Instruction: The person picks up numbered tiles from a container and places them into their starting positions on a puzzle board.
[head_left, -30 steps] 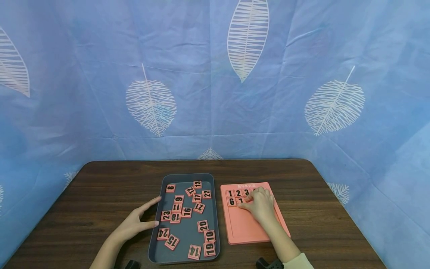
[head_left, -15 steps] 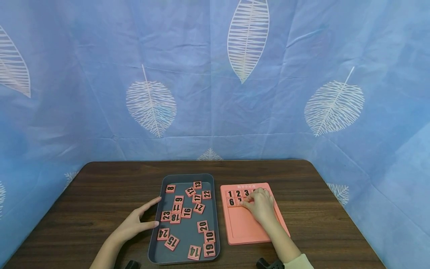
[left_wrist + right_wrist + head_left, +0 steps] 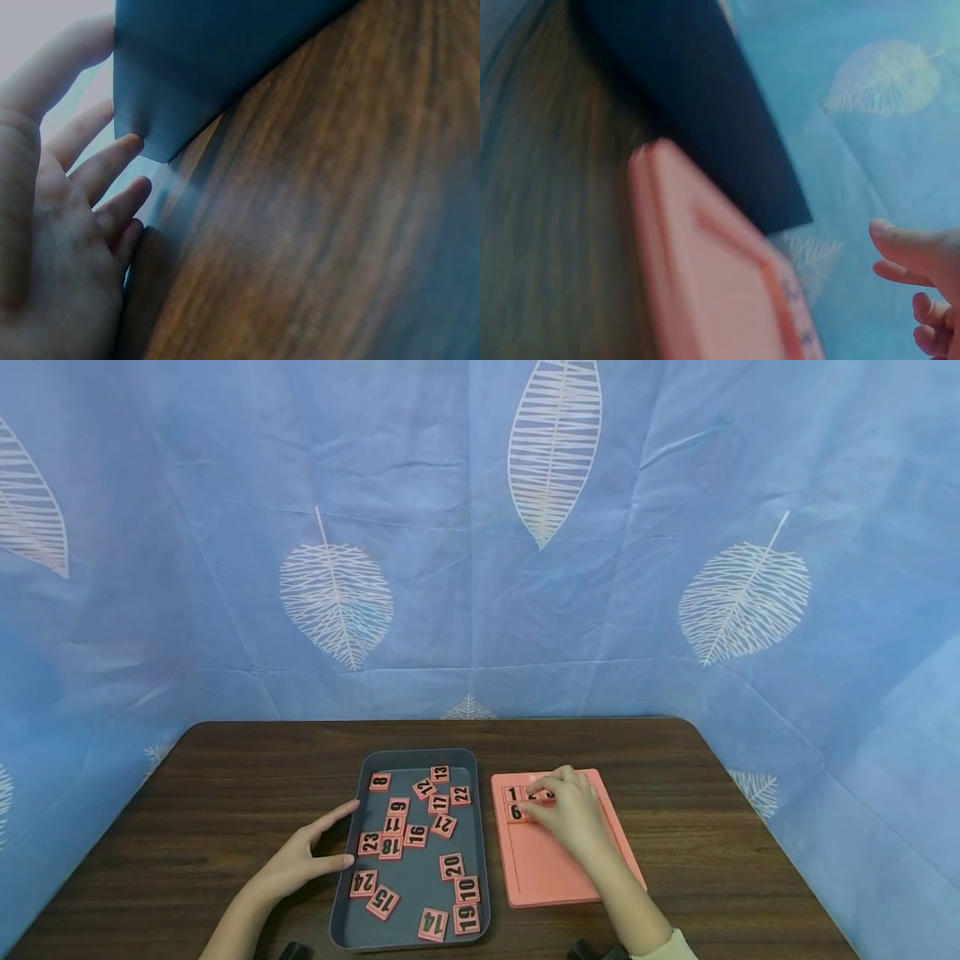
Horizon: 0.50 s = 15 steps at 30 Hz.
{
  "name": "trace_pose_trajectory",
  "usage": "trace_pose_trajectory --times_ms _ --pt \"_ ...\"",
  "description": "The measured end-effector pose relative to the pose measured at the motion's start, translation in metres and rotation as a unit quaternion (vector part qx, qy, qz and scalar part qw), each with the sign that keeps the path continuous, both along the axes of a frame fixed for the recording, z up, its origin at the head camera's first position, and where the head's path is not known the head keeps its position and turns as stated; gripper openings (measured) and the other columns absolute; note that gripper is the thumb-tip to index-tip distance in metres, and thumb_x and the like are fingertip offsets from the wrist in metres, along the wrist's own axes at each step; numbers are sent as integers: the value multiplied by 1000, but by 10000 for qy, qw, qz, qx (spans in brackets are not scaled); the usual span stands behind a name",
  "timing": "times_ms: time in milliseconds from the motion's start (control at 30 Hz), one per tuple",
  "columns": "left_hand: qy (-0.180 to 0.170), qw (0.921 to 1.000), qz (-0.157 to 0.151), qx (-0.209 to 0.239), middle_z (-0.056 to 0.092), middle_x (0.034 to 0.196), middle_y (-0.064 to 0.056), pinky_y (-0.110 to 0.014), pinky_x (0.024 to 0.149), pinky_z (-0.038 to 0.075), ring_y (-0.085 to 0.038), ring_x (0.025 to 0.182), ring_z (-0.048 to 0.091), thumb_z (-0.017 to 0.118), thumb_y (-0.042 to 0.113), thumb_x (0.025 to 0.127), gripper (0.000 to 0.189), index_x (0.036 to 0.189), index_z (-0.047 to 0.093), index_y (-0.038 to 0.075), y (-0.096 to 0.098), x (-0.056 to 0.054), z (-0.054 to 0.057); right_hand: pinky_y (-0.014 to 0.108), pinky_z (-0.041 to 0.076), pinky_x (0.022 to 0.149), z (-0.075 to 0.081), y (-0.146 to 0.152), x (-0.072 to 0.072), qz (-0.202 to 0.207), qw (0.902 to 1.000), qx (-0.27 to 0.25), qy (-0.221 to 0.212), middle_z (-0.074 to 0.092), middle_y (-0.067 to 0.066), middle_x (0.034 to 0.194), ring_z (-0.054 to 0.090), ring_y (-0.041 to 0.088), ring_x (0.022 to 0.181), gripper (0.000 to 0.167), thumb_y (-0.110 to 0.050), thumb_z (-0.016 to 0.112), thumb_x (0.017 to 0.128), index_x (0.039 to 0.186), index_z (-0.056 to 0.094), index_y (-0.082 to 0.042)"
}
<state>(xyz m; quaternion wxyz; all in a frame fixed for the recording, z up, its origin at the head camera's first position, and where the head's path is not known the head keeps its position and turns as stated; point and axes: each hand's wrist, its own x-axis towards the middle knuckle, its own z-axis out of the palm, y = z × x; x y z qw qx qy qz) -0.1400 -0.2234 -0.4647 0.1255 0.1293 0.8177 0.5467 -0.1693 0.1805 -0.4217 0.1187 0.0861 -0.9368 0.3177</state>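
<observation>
My left hand [image 3: 306,858] rests against the left side of a dark grey tray [image 3: 414,883], fingers and thumb spread along its edge. In the left wrist view its fingers lie mostly extended by the tray wall [image 3: 180,67]. My right hand [image 3: 576,814] is over the upper rows of a pink number puzzle board [image 3: 547,872], thumb and index finger beside the 6 tile [image 3: 515,812]. No tile shows between them in the right wrist view. The 1 tile [image 3: 512,793] is in plain sight; the 2 and 3 are partly covered, and the 7 is hidden by the hand.
Loose numbered tiles lie scattered in the tray, among them the 8 [image 3: 380,782], the 16 [image 3: 416,836] and the 14 [image 3: 432,924]. Tray and board stand side by side on a dark wooden table [image 3: 255,793]. A blue leaf-patterned cloth [image 3: 450,568] hangs behind.
The right hand has shifted slightly left over the board, from beside the 7 tile to covering it. My left hand stays at the tray's edge.
</observation>
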Motion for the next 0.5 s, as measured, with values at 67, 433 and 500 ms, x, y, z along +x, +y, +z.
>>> trace_pose_trajectory --times_ms 67,433,500 --pt "-20 10000 16 -1 23 154 -20 -72 99 18 -49 138 12 71 17 87 73 150 35 16 0 0 1 43 29 76 7 -8 1 123 9998 -41 120 50 1 94 40 22 87 23 -26 84 73 91 75 -16" --pt "37 10000 -47 1 22 154 -21 -73 99 18 -50 138 12 70 18 88 72 151 34 15 -1 0 0 39 29 76 42 -66 -6 1113 9931 -36 369 50 -3 95 39 18 88 24 -28 82 76 98 75 -21" --pt "43 10000 -25 14 22 154 -21 -72 99 18 -49 138 12 71 18 88 73 151 33 15 -2 -1 -1 39 28 76 45 -78 -9 1258 9916 77 299 50 -4 96 38 18 88 24 -31 80 78 99 74 -22"
